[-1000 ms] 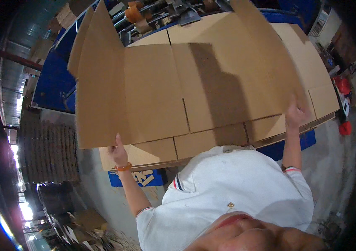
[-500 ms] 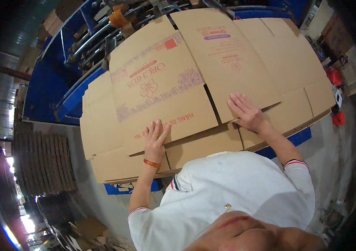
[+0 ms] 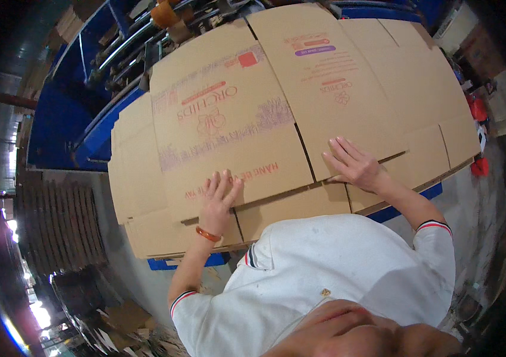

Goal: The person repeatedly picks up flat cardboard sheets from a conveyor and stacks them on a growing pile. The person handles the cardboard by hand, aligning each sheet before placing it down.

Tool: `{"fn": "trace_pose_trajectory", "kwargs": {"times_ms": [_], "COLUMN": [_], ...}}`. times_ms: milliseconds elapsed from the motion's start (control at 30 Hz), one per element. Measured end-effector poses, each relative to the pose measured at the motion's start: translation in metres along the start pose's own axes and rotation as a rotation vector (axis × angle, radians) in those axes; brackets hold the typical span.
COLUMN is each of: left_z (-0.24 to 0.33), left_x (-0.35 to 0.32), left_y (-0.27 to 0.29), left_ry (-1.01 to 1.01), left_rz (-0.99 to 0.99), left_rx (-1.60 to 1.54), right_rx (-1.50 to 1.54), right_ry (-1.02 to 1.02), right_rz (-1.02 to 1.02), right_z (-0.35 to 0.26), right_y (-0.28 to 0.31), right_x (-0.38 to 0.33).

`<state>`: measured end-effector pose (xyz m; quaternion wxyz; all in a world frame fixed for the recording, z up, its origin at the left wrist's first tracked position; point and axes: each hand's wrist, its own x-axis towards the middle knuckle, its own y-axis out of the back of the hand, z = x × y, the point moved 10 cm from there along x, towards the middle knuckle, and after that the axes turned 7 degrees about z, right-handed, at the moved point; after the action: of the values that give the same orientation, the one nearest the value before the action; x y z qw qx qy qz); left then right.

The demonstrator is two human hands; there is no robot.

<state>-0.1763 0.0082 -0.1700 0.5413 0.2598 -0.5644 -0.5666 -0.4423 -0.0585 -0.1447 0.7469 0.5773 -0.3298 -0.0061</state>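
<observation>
A folded sheet of brown corrugated cardboard (image 3: pixel 235 160) with red and purple printing lies over wider plain cardboard (image 3: pixel 437 89) beneath it. My left hand (image 3: pixel 219 199), an orange-brown bracelet (image 3: pixel 208 234) at its wrist, rests with spread fingers on the near left part of the printed sheet. Over the near right panel (image 3: pixel 336 89) lies my right hand (image 3: pixel 354 166), its fingers stretched out and its thumb by the near edge. A dark slot (image 3: pixel 304 152) runs between the two printed panels. Neither hand grips anything.
Blue machinery with metal rollers (image 3: pixel 125 50) and an orange roll (image 3: pixel 163 13) stands beyond the cardboard. Blue supports (image 3: pixel 410 202) show below its near edge. A stack of flat boards (image 3: pixel 62 226) stands on the left, and red objects (image 3: pixel 479 166) are at the far right.
The dark slot between the printed panels has narrowed. My hands stay on the sheet, with the right hand slightly farther right. The whole view has shifted a little.
</observation>
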Motion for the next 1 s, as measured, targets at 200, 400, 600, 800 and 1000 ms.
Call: {"fn": "trace_pose_trajectory", "kwargs": {"times_ms": [200,400,600,800,1000], "left_z": [-0.020,-0.030,-0.043,-0.062,-0.086], "left_x": [0.020,0.034,0.063,0.103,0.079], "left_y": [-0.001,-0.006,-0.018,-0.027,-0.031], "left_ry": [-0.056,-0.086,-0.115,-0.096,0.115], "left_rz": [0.081,0.215,0.217,0.289,0.389], "left_rx": [0.088,0.123,0.169,0.304,0.407], "right_rx": [-0.025,-0.061,-0.112,-0.137,-0.153], "right_ry": [0.035,0.020,0.050,0.021,-0.269], "right_rz": [0.052,0.114,0.242,0.283,0.192], "right_z": [0.003,0.027,0.054,0.098,0.101], "right_y": [-0.012,-0.030,-0.044,-0.065,-0.070], "right_x": [0.009,0.013,0.023,0.039,0.028]}}
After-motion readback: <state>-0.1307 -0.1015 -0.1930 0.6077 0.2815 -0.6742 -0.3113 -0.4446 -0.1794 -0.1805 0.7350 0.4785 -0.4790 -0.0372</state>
